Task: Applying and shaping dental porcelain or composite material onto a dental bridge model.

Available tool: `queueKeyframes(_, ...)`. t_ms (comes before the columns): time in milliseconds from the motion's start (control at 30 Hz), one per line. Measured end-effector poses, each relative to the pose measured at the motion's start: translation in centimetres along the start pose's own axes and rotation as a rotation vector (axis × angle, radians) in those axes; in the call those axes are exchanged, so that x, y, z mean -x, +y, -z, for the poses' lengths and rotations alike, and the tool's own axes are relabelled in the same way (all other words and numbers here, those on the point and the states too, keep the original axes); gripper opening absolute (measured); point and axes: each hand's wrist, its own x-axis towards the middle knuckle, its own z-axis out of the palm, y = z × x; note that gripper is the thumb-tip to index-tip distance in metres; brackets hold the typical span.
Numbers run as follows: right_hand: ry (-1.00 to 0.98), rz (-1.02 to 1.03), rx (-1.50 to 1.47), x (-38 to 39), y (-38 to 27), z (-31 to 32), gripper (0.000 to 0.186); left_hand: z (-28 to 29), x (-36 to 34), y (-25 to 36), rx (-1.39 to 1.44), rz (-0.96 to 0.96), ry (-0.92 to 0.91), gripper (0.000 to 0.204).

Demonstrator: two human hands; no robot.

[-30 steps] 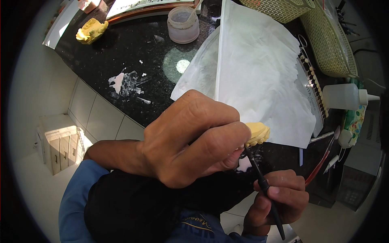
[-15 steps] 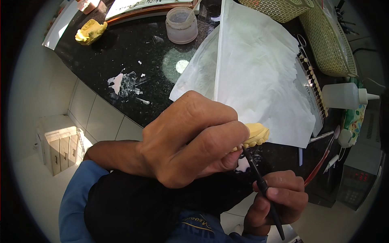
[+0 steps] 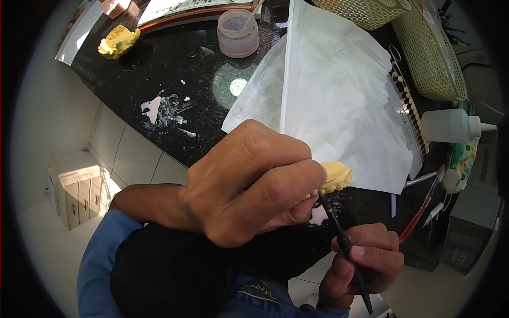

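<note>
My left hand (image 3: 260, 180) is closed round a yellow plaster dental cast (image 3: 336, 176); its row of teeth faces toward me, and the fingers hide much of it. A slim black-handled tool (image 3: 343, 241), pinched in my right hand (image 3: 371, 259), slants up to the left. Its thin tip meets the teeth beside my left fingertips. What sort of tip it has is too small to tell. Both hands are above the near edge of the black worktop.
White paper sheets (image 3: 334, 95) cover the worktop's middle. Beyond lie a cloudy jar (image 3: 237, 34) and another yellow cast (image 3: 119, 42). Pink-white residue (image 3: 152, 109) sits at left. At right are a tooth shade guide (image 3: 411, 111), a squeeze bottle (image 3: 448, 125) and woven baskets (image 3: 432, 58).
The tool's tip has shifted very slightly along the cast's teeth. Both hands keep nearly the same place and grip.
</note>
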Motion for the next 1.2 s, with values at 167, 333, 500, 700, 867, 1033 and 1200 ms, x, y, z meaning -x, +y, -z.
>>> queueKeyframes(167, 0.018, -0.014, 0.006, 0.1, -0.2, 0.0, 0.020, 0.1, -0.2, 0.0, 0.010, -0.006, -0.013, 0.031)
queueKeyframes(333, 0.093, -0.010, 0.043, 0.0, -0.5, -0.9, 0.020, 0.2, 0.0, 0.1, 0.007, 0.006, -0.030, 0.034)
queueKeyframes(500, 0.048, -0.015, 0.037, 0.0, -0.3, -0.4, 0.021, 0.5, 0.1, 0.1, 0.019, 0.010, -0.048, 0.035)
queueKeyframes(700, 0.088, -0.027, 0.068, -0.1, -0.7, -0.9, 0.022, 0.4, 0.0, 0.2, 0.012, 0.009, -0.049, 0.037)
queueKeyframes(867, 0.110, -0.043, 0.032, 0.4, -0.8, -1.2, 0.027, 0.4, 0.1, 0.2, 0.010, 0.016, -0.027, 0.034)
queueKeyframes(1033, 0.256, 0.002, -0.017, -0.8, 0.4, 0.9, 0.026, 0.3, -0.3, 0.0, 0.061, 0.058, -0.019, 0.030)
queueKeyframes(1200, -0.216, 0.163, 0.559, -6.7, 1.0, 2.1, 0.026, 0.8, -0.4, -0.2, 0.126, 0.125, -0.008, 0.030)
